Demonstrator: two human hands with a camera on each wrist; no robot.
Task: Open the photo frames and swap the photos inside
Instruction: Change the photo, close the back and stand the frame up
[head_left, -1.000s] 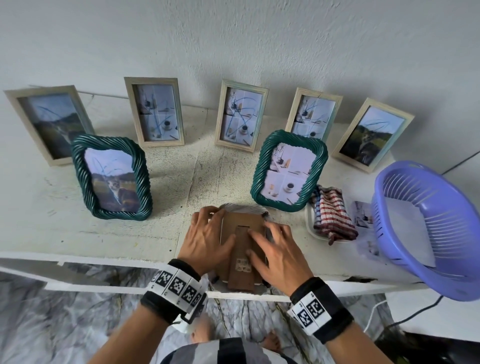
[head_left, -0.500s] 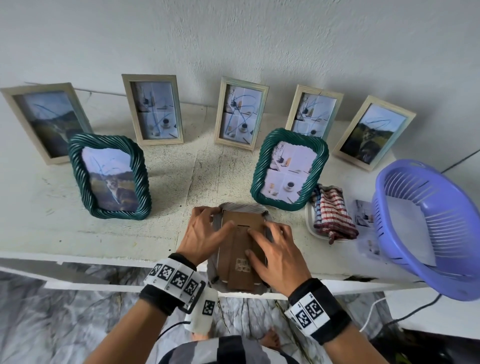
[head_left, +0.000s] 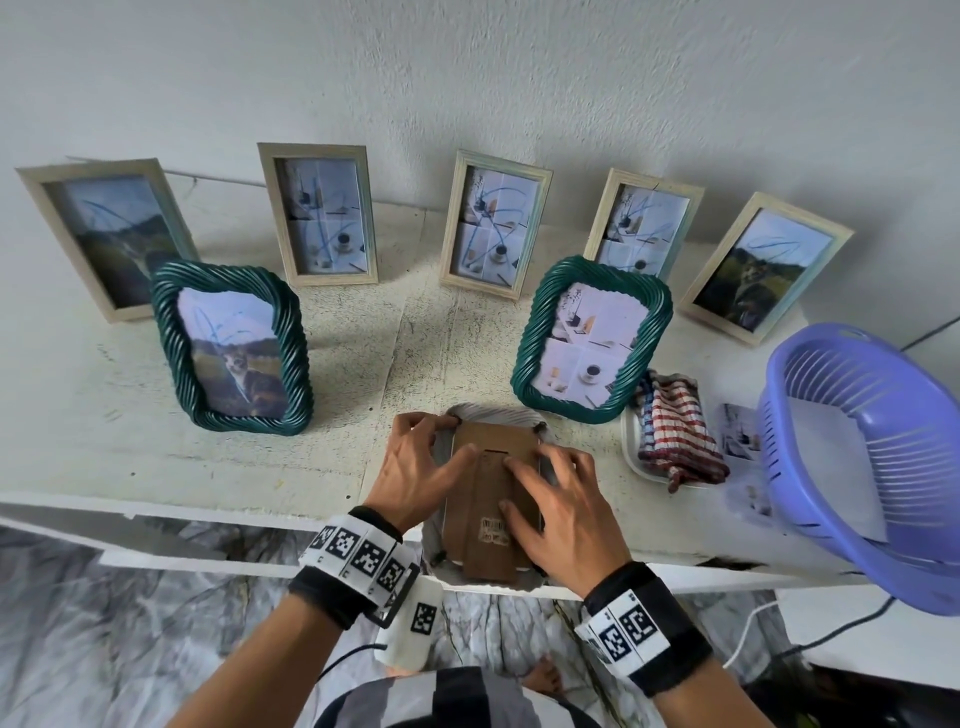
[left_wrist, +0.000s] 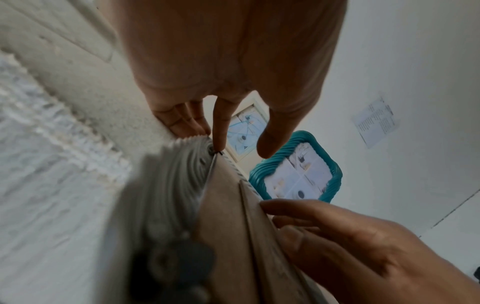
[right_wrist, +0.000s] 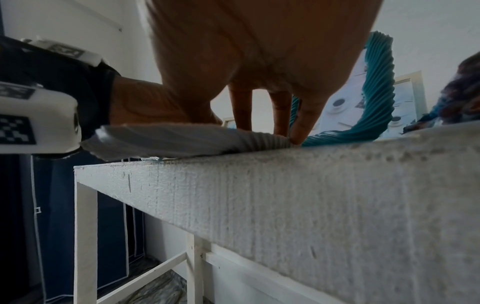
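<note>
Cardboard backing (head_left: 493, 467) of the face-down frame (head_left: 488, 415), pointing long-ways away, is pressed flat by the left hand (head_left: 415, 467) and right hand (head_left: 566, 499), fingers spread, nothing gripped.

Matt brown cardboard backing (head_left: 491, 467) on a ribbed grey frame (head_left: 493, 414); rough white-painted table (head_left: 208, 457).

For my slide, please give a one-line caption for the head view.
Both hands, left hand and right hand, work on the cardboard back of a face-down frame.
</note>
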